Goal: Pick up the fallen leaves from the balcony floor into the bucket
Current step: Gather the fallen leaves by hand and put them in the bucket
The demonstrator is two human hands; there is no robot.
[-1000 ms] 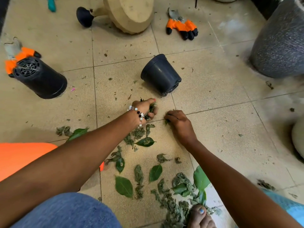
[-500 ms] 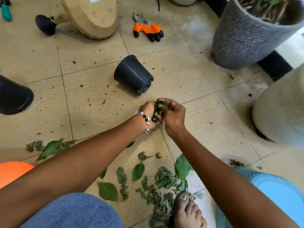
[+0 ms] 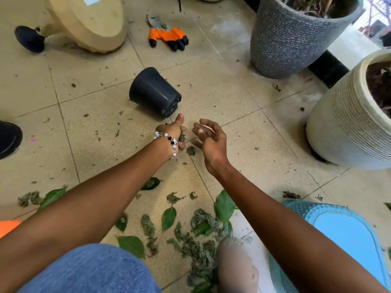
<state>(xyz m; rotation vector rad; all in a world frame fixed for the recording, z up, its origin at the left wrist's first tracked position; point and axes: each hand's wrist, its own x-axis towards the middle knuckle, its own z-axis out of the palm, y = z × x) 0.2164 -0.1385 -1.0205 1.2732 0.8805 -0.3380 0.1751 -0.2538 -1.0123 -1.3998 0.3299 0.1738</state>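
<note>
Just below the tipped black plastic pot, the braceleted left hand is gripping crumpled dry green leaves, thumb raised; the right hand is hovering alongside, fingers loosely spread.

— Where are the leaves?

— Most lie in a messy heap on the tiled floor, low in the view. Some are flat, shiny and green. Others are dry, curled and grey-green.

— Any more?

— Yes, 1 small bunch is squeezed in the left hand. 1 crumpled leaf sits just below it.

— And the bucket?

— I can't tell which thing it is.
</note>
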